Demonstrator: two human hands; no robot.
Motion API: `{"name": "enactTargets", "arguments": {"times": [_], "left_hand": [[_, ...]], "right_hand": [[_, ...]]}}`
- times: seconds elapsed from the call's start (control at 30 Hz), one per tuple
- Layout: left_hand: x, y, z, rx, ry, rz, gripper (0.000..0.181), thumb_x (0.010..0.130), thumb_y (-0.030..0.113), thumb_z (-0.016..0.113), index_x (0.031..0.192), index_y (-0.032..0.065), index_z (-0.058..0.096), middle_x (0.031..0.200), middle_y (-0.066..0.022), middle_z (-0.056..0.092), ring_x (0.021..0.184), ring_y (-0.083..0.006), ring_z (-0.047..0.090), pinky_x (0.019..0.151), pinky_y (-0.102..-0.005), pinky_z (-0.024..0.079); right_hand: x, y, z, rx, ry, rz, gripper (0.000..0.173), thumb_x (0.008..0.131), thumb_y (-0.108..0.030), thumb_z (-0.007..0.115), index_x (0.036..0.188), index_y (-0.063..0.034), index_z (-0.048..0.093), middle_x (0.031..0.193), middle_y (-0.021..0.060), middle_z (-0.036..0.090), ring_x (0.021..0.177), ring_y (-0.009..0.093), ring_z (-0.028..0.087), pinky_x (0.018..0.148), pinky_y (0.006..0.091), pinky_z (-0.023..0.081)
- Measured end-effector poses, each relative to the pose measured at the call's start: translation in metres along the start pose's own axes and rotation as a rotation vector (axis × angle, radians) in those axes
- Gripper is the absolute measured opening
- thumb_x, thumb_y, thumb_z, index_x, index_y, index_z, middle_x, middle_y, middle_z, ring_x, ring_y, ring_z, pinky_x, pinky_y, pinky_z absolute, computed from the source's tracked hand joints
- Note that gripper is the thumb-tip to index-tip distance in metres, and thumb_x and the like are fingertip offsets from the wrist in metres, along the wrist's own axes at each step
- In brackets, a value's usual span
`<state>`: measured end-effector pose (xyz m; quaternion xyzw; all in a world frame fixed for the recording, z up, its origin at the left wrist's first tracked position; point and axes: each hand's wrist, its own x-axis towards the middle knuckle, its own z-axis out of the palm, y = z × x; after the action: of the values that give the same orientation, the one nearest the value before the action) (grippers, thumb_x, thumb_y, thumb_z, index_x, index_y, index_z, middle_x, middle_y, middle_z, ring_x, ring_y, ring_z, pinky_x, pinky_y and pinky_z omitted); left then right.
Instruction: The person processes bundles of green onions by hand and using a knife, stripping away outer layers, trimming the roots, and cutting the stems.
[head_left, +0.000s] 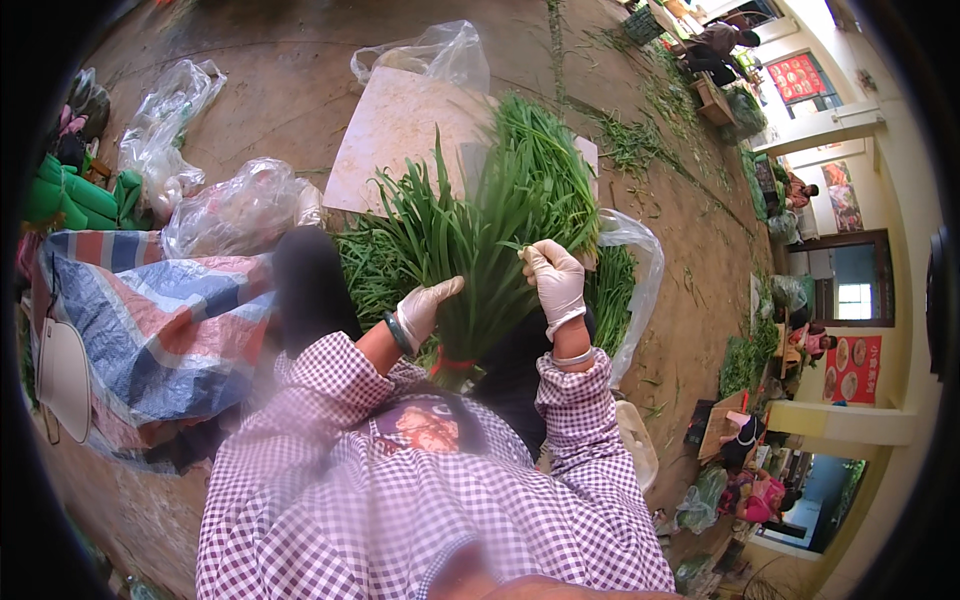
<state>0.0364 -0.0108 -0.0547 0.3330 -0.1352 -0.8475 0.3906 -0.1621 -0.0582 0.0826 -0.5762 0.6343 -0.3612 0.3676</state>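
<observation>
A bundle of long green leafy stalks (469, 285), likely garlic chives, stands fanned out before my lap, with a red band (452, 363) around its lower end. My left hand (429, 309), in a pale thin glove, grips the bundle's left side, thumb across the leaves. Gloved too, my right hand (556, 283) is raised at the bundle's right, its fingers pinched on a small leaf piece (517, 248). Behind, a loose pile of the same greens (544, 165) lies on a pale board (405, 135). More greens (611, 292) lie beneath, beside clear plastic.
A striped woven plastic sheet (172, 322) and clear plastic bags (232, 206) lie at the left. Another clear bag (450, 56) is behind the board. Leaf scraps (630, 142) litter the floor. Several people sit among greens and crates along the right.
</observation>
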Motion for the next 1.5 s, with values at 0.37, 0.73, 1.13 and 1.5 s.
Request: {"name": "enactTargets", "arguments": {"times": [0.37,0.73,1.13,1.5], "left_hand": [[-0.001,-0.003,-0.002,0.140,0.134,-0.046,0.036,0.092,0.027,0.068,0.112,-0.0036,0.068,0.107,-0.0063,0.070,0.095,-0.0138,0.066,0.084,-0.0287,0.053],[0.007,-0.014,-0.011,0.226,0.135,-0.014,0.036,0.092,0.027,0.068,0.113,-0.0029,0.068,0.109,-0.0067,0.070,0.100,-0.0126,0.065,0.090,-0.0278,0.050],[-0.007,-0.001,-0.002,0.531,0.115,0.073,0.040,0.096,0.029,0.060,0.120,-0.0023,0.065,0.112,-0.0069,0.071,0.102,-0.0133,0.065,0.093,-0.0280,0.050],[0.000,-0.005,0.001,-0.013,0.050,-0.011,0.032,0.092,0.026,0.068,0.108,-0.0017,0.068,0.101,-0.0073,0.071,0.089,-0.0155,0.068,0.082,-0.0307,0.055]], "right_hand": [[0.024,-0.067,-0.009,-0.382,-0.055,-0.559,0.010,0.085,-0.010,0.071,0.093,-0.0057,0.071,0.083,0.0109,0.069,0.076,0.022,0.066,0.070,0.0318,0.052],[0.046,-0.032,0.023,-0.934,-0.280,-0.745,0.007,0.080,-0.019,0.068,0.086,-0.0138,0.067,0.080,0.0068,0.061,0.080,0.027,0.064,0.070,0.0383,0.053],[0.051,-0.017,0.030,-1.008,-0.238,-0.725,0.010,0.084,-0.020,0.066,0.085,-0.0125,0.060,0.082,0.0086,0.060,0.077,0.029,0.064,0.066,0.0396,0.053],[0.050,-0.030,0.045,-0.298,-0.262,-0.380,0.012,0.085,-0.011,0.069,0.093,-0.0039,0.064,0.094,0.0156,0.066,0.083,0.033,0.065,0.074,0.0401,0.053]]}}
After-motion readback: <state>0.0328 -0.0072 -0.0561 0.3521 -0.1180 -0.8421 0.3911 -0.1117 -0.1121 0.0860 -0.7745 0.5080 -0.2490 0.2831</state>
